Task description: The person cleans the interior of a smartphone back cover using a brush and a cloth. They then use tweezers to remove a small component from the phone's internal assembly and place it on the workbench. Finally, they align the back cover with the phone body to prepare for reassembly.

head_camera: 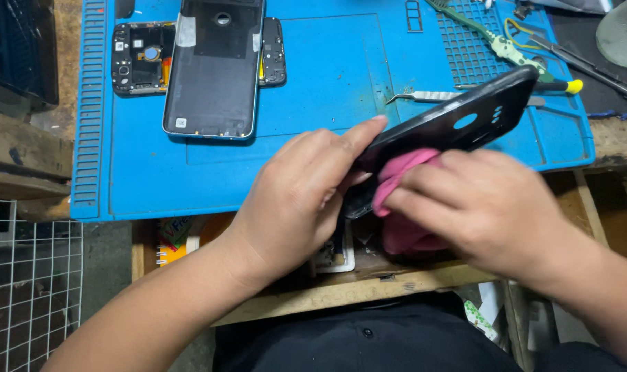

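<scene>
Black phone back cover (pixel 458 120), glossy, tilted, gripped by left hand (pixel 299 196); right hand (pixel 479 207) closed on pink cloth (pixel 399 176)

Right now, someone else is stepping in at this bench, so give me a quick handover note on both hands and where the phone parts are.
Left hand: grips the black back cover, held tilted above the mat's near edge.
Right hand: presses a pink cloth against the cover's lower end.
On the blue mat: opened phone body lying over a bare frame with circuit board; tweezers and a yellow-tipped tool behind the cover.
Done: phone is apart.
Left: cover is not yet refitted; how clean it is cannot be judged.
</scene>
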